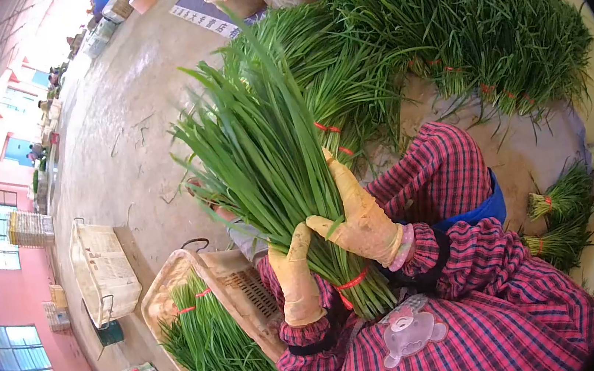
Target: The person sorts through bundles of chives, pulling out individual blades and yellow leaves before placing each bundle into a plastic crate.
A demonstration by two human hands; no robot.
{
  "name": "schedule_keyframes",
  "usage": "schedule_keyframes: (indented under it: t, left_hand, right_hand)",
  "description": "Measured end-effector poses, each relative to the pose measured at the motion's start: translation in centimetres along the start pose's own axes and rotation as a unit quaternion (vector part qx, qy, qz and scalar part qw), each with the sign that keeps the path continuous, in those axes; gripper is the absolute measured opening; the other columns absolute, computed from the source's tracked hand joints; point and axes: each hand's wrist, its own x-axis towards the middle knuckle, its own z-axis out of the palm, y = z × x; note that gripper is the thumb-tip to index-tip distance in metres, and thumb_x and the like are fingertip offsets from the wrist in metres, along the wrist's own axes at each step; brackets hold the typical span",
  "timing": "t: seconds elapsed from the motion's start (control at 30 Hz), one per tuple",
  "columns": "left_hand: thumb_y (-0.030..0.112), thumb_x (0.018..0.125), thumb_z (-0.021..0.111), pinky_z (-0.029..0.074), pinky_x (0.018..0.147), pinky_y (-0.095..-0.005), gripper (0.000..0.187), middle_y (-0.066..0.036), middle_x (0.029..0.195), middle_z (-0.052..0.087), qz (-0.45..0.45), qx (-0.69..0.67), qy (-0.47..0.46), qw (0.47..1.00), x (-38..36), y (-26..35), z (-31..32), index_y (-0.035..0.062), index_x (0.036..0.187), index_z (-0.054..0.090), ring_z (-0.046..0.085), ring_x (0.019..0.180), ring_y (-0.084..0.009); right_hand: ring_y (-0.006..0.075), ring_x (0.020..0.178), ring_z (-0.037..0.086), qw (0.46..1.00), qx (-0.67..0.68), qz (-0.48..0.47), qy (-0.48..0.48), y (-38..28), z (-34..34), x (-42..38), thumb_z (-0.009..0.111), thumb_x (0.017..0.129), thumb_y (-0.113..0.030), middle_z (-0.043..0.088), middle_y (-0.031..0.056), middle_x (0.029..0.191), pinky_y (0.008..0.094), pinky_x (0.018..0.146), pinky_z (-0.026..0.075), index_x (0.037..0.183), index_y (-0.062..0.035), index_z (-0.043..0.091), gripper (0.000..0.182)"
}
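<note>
I clasp the glossy, flat-leaved green bundle [257, 161] between my rubbery-gloved left hand [296, 282] and right hand [365, 225], leafward of its red band [353, 279], seemingly to keep the splaying blades together, its pale stalks lying by my checked smock [477, 326], near the slotted plastic crate [254, 287].

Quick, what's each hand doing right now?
Left hand: closed on a leafy green bundle.
Right hand: gripping the same bundle from the other side.
</note>
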Motion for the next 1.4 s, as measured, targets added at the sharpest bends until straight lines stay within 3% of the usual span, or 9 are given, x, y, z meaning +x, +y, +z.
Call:
schedule_keyframes:
  t: [0.1,0.27,0.43,0.53,0.67,0.83,1.2,1.23,1.4]
  left_hand:
    - [0.010,0.089,0.064,0.049,0.088,-0.0313,0.038,-0.009,0.114,0.063,0.002,-0.019,0.025,1.000,0.0,-0.4,-1.5,-0.0036,0.123,0.055,0.062,0.097,-0.0183]
    - [0.008,0.090,0.064,0.048,0.089,-0.0303,0.036,-0.007,0.116,0.063,0.039,-0.028,0.058,0.997,-0.8,-0.3,-1.9,-0.0028,0.123,0.055,0.061,0.097,-0.0158]
    - [0.008,0.091,0.064,0.048,0.089,-0.0288,0.035,-0.006,0.116,0.062,0.037,-0.022,0.055,0.998,-0.5,-1.1,-2.6,-0.0023,0.123,0.056,0.060,0.098,-0.0148]
    - [0.008,0.091,0.064,0.047,0.089,-0.0280,0.033,-0.005,0.116,0.062,0.033,-0.019,0.042,0.998,-0.5,-1.1,-2.3,-0.0021,0.122,0.057,0.059,0.098,-0.0139]
    - [0.008,0.092,0.063,0.048,0.088,-0.0279,0.033,-0.005,0.117,0.062,0.045,0.058,0.016,0.997,-0.4,-1.9,-2.9,-0.0022,0.122,0.057,0.059,0.098,-0.0134]
    - [0.006,0.093,0.059,0.047,0.091,-0.0291,0.033,-0.007,0.119,0.061,0.032,-0.008,0.016,0.999,-1.3,-0.7,-1.6,-0.0022,0.125,0.056,0.058,0.103,-0.0145]
    - [0.009,0.092,0.061,0.047,0.092,-0.0300,0.035,-0.007,0.119,0.062,0.012,-0.032,0.011,0.999,-1.3,-1.2,-1.4,-0.0019,0.125,0.056,0.059,0.103,-0.0159]
    - [0.010,0.092,0.061,0.047,0.092,-0.0298,0.035,-0.007,0.118,0.062,0.010,-0.026,0.007,1.000,-1.3,-1.3,-1.4,-0.0019,0.125,0.056,0.060,0.103,-0.0157]
    - [0.011,0.092,0.062,0.048,0.089,-0.0288,0.034,-0.006,0.117,0.063,0.019,-0.038,-0.011,0.999,-1.5,-1.2,-1.2,-0.0012,0.123,0.057,0.060,0.100,-0.0148]
  right_hand:
    - [0.0340,0.136,0.036,0.999,0.017,0.032,0.005,0.2,-0.3,0.2,0.072,0.077,-0.009,0.034,0.0251,0.145,0.0368,0.113,0.029,0.147,0.0077,0.016,0.090]
    - [0.0212,0.121,0.050,0.943,0.225,0.246,-0.012,0.3,-0.8,1.1,0.074,0.078,-0.010,0.050,0.0171,0.133,0.0327,0.104,0.038,0.149,0.0008,0.017,0.092]
    - [0.0298,0.128,0.046,0.993,-0.037,0.088,0.071,1.5,-0.4,1.4,0.076,0.076,-0.013,0.044,0.0212,0.139,0.0373,0.109,0.034,0.147,0.0005,0.022,0.090]
    - [0.0320,0.124,0.050,0.979,-0.129,-0.026,0.159,-1.3,-2.2,3.2,0.074,0.077,-0.013,0.050,0.0187,0.134,0.0392,0.107,0.037,0.138,-0.0039,0.043,0.069]
    - [0.0299,0.101,0.059,0.975,-0.038,-0.184,-0.119,-3.7,-1.4,4.6,0.067,0.081,-0.018,0.063,0.0098,0.112,0.0400,0.091,0.047,0.108,-0.0098,0.066,0.028]
    - [0.0320,0.103,0.057,0.980,-0.148,-0.064,-0.121,-2.2,-1.3,4.6,0.071,0.076,-0.025,0.061,0.0117,0.111,0.0401,0.091,0.046,0.117,-0.0060,0.058,0.047]
    - [0.0311,0.102,0.059,0.980,-0.125,-0.019,-0.153,0.0,-1.7,5.3,0.068,0.080,-0.019,0.061,0.0137,0.109,0.0385,0.090,0.047,0.119,-0.0093,0.059,0.042]
    - [0.0219,0.089,0.063,0.982,-0.135,-0.030,-0.131,0.1,-1.4,5.5,0.070,0.080,-0.011,0.062,0.0087,0.099,0.0315,0.082,0.051,0.115,-0.0073,0.063,0.036]
    - [0.0200,0.074,0.062,0.998,0.004,0.027,-0.058,0.6,-1.6,5.9,0.068,0.083,-0.009,0.062,0.0074,0.090,0.0284,0.068,0.051,0.104,-0.0066,0.067,0.022]
